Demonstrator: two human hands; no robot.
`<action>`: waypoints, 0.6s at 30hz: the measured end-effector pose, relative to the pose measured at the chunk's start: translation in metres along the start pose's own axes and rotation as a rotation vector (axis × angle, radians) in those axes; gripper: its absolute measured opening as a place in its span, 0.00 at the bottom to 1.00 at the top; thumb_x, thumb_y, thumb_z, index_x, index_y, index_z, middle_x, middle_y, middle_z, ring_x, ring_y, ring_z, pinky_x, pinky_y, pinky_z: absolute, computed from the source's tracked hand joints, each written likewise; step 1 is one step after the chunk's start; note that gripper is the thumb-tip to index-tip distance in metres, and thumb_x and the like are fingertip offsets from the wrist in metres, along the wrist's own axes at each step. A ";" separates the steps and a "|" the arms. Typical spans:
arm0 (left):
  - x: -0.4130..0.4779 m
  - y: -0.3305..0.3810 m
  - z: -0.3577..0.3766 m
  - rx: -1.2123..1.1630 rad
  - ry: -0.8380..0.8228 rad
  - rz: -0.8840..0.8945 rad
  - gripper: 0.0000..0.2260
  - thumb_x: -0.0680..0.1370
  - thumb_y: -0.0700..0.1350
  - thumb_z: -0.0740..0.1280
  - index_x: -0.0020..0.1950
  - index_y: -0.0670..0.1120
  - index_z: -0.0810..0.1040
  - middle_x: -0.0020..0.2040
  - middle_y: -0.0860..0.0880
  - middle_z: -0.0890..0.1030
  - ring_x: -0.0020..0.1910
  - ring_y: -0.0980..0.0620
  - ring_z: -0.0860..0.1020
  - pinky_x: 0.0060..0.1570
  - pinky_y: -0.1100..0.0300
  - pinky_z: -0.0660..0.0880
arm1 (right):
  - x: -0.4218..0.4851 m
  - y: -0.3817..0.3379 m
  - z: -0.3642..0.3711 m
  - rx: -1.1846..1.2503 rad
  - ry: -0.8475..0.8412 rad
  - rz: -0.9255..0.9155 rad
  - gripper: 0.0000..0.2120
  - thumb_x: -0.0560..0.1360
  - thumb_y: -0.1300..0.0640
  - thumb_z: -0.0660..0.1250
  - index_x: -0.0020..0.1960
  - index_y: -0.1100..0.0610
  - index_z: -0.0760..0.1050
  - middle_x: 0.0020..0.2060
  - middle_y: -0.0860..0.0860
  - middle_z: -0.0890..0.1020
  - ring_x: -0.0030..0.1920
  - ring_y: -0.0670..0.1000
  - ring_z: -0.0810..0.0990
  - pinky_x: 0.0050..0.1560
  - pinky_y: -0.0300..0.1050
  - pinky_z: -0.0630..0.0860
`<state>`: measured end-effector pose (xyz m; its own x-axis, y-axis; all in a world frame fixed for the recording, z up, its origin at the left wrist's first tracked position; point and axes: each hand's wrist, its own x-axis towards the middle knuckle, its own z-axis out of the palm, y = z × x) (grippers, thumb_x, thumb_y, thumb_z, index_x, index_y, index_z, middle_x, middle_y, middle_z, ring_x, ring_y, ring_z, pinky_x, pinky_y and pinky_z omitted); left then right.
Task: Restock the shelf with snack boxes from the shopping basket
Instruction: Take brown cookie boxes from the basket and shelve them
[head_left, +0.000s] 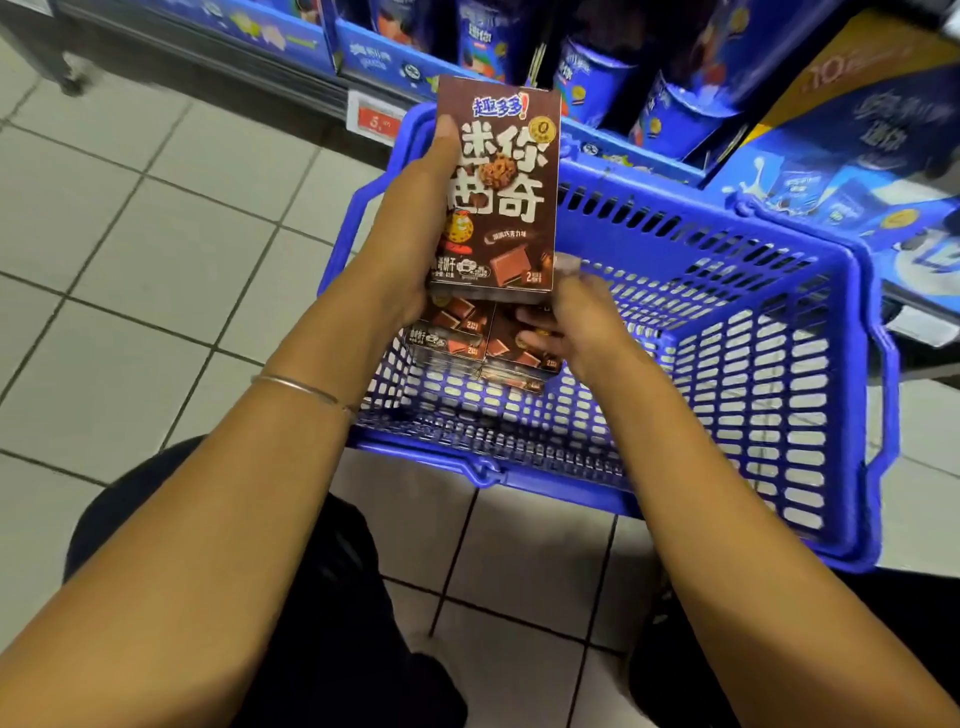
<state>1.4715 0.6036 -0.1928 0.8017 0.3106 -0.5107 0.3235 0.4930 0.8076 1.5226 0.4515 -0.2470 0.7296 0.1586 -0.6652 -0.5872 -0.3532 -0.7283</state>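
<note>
My left hand grips a brown snack box by its left edge and holds it upright above the blue shopping basket. Just below it my right hand is blurred, its thumb touches the held box's lower right corner and its fingers rest on more brown snack boxes stacked in the basket's left part. Whether those fingers grip a box is unclear. The low shelf with blue packages runs behind the basket.
The basket stands on a grey tiled floor, and the rest of its inside is bare mesh. A red price tag sits on the shelf edge. Blue cartons and tubs fill the shelf. My dark-trousered knees are below.
</note>
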 end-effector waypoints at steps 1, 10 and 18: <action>-0.001 0.001 0.002 0.002 0.002 0.001 0.20 0.86 0.62 0.58 0.59 0.50 0.83 0.53 0.47 0.89 0.54 0.47 0.88 0.63 0.43 0.81 | 0.003 0.002 0.008 -0.039 -0.007 -0.024 0.09 0.83 0.48 0.62 0.59 0.49 0.76 0.56 0.52 0.84 0.54 0.52 0.83 0.52 0.51 0.82; -0.010 0.014 -0.012 -0.094 0.054 0.012 0.21 0.86 0.59 0.60 0.67 0.45 0.80 0.57 0.45 0.88 0.56 0.45 0.87 0.60 0.47 0.83 | 0.017 0.022 0.061 -0.287 0.125 -0.257 0.15 0.75 0.46 0.71 0.59 0.49 0.79 0.57 0.54 0.82 0.55 0.56 0.81 0.52 0.45 0.81; -0.014 0.015 -0.019 -0.098 0.021 0.042 0.19 0.87 0.58 0.59 0.64 0.45 0.80 0.54 0.45 0.89 0.52 0.46 0.88 0.50 0.52 0.86 | 0.005 0.015 0.045 0.064 0.134 -0.246 0.22 0.73 0.57 0.77 0.63 0.56 0.74 0.52 0.51 0.86 0.48 0.47 0.84 0.46 0.41 0.81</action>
<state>1.4555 0.6220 -0.1794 0.8024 0.3496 -0.4837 0.2378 0.5561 0.7964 1.5014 0.4885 -0.2685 0.8902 0.1080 -0.4426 -0.4044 -0.2601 -0.8768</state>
